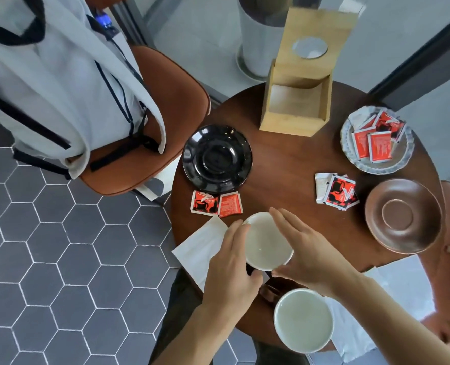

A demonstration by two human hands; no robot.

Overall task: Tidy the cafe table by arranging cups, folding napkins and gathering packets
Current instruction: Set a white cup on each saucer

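Hands flank the cup (267, 242) near the table (284, 164) edge: left hand (231, 270) and right hand (305, 248) touch its sides, fingers straight. They hide the cup's dark body and handle.

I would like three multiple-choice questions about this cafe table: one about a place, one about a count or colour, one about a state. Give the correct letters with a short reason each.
1. Where is the black saucer?
A. next to the wooden stand
B. under a cup
C. on the chair

2. How many saucers on the table carry no cup?
A. one
B. two
C. four

3. What is inside the white cup between the left hand and the right hand?
A. coffee
B. packets
C. nothing

Answers:
1 A, it lies bare on the table, left of the stand.
2 B, the black one and the brown saucer are both bare.
3 C, its pale inside shows no contents.
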